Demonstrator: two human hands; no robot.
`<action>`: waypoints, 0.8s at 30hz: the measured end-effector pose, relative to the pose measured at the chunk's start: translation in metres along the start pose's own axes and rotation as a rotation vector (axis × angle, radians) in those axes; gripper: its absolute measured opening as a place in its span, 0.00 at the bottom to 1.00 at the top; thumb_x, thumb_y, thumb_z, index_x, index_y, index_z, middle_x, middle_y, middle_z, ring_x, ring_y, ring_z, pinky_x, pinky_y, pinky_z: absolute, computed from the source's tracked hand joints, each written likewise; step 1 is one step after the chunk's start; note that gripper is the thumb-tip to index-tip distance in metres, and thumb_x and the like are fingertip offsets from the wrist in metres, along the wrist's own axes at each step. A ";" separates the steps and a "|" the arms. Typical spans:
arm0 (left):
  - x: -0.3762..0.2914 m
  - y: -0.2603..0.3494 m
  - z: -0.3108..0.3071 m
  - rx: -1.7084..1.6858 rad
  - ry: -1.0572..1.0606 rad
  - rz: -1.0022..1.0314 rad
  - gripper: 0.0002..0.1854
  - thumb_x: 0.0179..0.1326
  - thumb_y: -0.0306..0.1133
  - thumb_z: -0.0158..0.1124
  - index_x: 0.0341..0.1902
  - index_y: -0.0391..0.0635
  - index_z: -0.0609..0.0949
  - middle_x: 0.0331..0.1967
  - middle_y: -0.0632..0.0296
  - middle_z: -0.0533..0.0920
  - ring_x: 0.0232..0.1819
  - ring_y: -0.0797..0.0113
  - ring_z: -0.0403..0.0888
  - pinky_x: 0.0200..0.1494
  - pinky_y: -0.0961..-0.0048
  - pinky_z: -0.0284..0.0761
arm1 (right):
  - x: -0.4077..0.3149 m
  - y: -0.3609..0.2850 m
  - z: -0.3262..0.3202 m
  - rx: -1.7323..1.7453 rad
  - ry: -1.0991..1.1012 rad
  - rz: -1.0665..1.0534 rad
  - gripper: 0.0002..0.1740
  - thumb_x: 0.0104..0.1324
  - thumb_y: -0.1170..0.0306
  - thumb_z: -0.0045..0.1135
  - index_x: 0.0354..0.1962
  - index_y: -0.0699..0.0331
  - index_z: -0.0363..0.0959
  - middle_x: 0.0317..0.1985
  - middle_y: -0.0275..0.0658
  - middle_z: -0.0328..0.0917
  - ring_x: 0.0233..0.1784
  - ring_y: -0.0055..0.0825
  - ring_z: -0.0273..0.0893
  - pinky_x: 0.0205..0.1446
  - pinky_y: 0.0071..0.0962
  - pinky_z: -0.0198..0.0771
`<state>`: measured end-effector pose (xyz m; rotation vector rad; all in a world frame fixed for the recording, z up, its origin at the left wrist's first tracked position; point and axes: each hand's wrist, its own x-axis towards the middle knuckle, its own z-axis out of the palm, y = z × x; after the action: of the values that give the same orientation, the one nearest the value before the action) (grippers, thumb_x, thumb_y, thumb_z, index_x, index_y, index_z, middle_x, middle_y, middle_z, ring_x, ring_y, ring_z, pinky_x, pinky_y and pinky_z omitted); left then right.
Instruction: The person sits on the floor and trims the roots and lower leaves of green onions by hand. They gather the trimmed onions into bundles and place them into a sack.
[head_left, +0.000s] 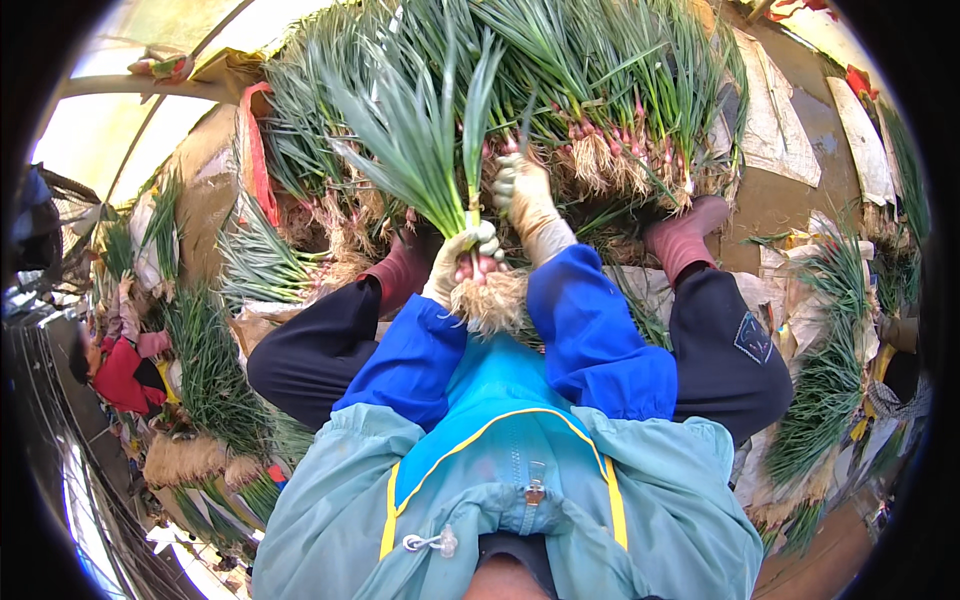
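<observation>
A bunch of green-leaved allium plants (442, 180) with reddish bulbs and pale, stringy roots stands in my gloved left hand (459, 259), its leaves fanning up and to the left. My left fingers wrap the stems just above the bulbs. To the right and slightly higher, my gloved right hand (521, 187) is curled, blurred, near the bulb ends of the big heap; a leaf sticks up above it, and whether the hand holds it I cannot tell. The large heap of the same plants (570, 67) lies beyond both hands, roots towards me.
A smaller pile of plants (270, 262) lies left of my legs. Red boots (686, 232) flank the work. Pale sacks (780, 112) lie on wet ground at the right, with another plant row (817, 390) nearer. A person in red (124, 375) is at the far left.
</observation>
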<state>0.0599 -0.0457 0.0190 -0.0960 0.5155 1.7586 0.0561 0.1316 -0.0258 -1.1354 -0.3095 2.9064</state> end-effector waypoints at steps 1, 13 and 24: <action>-0.004 0.000 -0.002 -0.055 -0.138 0.026 0.12 0.59 0.39 0.59 0.34 0.51 0.65 0.27 0.68 0.68 0.40 0.67 0.70 0.48 0.61 0.73 | -0.002 -0.006 0.002 -0.050 0.163 -0.179 0.20 0.68 0.53 0.41 0.35 0.62 0.67 0.13 0.24 0.55 0.09 0.15 0.47 0.09 0.20 0.41; 0.001 -0.021 -0.023 0.005 0.379 0.147 0.15 0.61 0.38 0.55 0.43 0.38 0.75 0.23 0.54 0.78 0.23 0.60 0.77 0.26 0.61 0.77 | -0.036 0.045 0.012 -0.257 0.205 -0.269 0.12 0.67 0.59 0.46 0.40 0.58 0.67 0.17 0.27 0.61 0.12 0.19 0.55 0.09 0.23 0.52; -0.072 0.049 0.065 -0.215 -0.234 0.294 0.24 0.63 0.32 0.56 0.62 0.48 0.63 0.23 0.72 0.65 0.25 0.80 0.67 0.36 0.74 0.69 | -0.081 -0.043 -0.050 -2.154 -0.639 -0.161 0.26 0.64 0.48 0.45 0.43 0.63 0.73 0.28 0.39 0.78 0.29 0.36 0.74 0.40 0.35 0.69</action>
<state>0.0460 -0.0938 0.1160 0.0377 0.1740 2.0778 0.1461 0.1761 0.0004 0.3294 -3.3399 1.5642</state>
